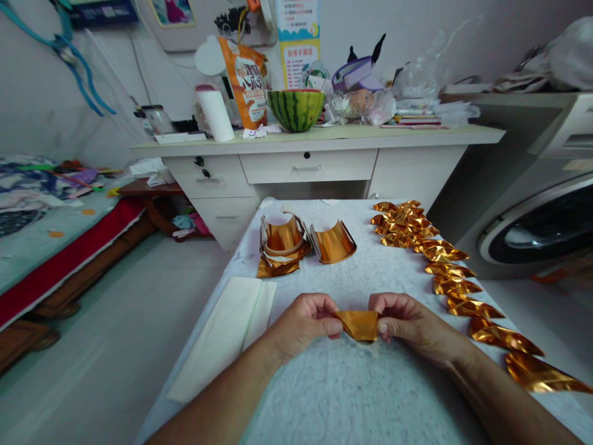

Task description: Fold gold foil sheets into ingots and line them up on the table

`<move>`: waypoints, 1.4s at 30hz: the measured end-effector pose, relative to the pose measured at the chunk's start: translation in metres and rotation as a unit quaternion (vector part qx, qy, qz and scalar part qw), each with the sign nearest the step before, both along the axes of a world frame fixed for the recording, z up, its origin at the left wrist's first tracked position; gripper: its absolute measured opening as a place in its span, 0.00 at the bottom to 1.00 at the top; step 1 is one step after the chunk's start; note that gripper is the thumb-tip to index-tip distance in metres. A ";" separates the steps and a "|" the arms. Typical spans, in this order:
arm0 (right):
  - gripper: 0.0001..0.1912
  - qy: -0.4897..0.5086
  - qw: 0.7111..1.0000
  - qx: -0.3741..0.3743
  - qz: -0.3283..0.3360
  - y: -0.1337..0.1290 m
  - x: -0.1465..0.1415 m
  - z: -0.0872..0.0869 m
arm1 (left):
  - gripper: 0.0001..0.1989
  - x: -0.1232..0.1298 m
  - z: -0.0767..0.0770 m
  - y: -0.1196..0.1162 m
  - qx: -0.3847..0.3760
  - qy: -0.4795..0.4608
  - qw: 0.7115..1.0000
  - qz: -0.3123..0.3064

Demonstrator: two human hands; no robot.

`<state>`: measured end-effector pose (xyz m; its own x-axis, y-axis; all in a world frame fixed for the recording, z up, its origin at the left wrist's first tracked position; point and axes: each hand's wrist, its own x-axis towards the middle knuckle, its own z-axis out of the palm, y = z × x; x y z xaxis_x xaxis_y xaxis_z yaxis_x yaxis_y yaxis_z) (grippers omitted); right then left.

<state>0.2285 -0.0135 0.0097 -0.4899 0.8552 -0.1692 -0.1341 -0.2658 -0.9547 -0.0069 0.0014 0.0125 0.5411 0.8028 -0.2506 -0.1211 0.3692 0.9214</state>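
Note:
Between my two hands, just above the near part of the cloth-covered table, is a small piece of gold foil paper (359,325), folded along its left side. My left hand (311,322) pinches its left corner between thumb and fingers. The right edge is pinched by my right hand (404,321). Beyond them, a stack of curled gold foil sheets (283,242) lies at the left, and a separate curled sheet (334,242) rests beside it. Along the table's right side runs a row of folded gold foil pieces (456,285), pointed at the ends.
A folded pale sheet (227,334) lies on the table's left side. Behind stands a white desk (310,145) holding a cut watermelon (296,110), an orange snack pouch (245,83) and plastic bags. A washing machine (542,185) is at the right, a bed (55,228) at the left.

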 end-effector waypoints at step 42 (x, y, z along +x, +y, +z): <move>0.10 -0.227 0.945 0.182 -0.150 0.000 -0.011 -0.006 | 0.08 0.004 0.004 -0.013 0.484 0.298 0.823 -0.022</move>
